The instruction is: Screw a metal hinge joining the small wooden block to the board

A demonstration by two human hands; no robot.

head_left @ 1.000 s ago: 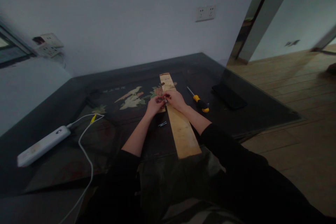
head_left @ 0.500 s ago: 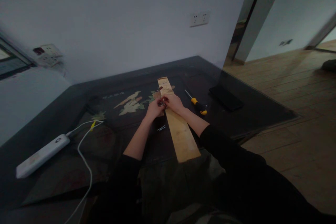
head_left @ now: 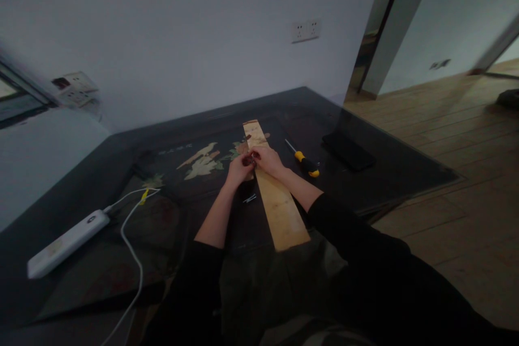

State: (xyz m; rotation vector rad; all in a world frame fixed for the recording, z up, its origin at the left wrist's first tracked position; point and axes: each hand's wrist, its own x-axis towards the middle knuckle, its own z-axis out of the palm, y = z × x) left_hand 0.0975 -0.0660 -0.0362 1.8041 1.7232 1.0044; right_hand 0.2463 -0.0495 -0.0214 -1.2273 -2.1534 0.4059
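Wooden plank (head_left: 275, 194) lies under both hands, unmoved since a second ago. Left hand (head_left: 240, 167) and right hand (head_left: 267, 160) still pinch a small metal piece (head_left: 253, 161).

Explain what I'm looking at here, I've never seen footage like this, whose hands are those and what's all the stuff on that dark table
This is one picture from a camera worn on a person's head, looking forward and down, so the arms reaching in from below are the wearer's own. The left hand and right hand meet over a long wooden plank that lies on a dark table with a bird picture in its top. Between the fingertips is something small and shiny; it is too small to name. Beside the plank lie a few small metal pieces. To the right are a yellow-handled screwdriver and a flat black object. On the left sits a white power strip with its white cable.
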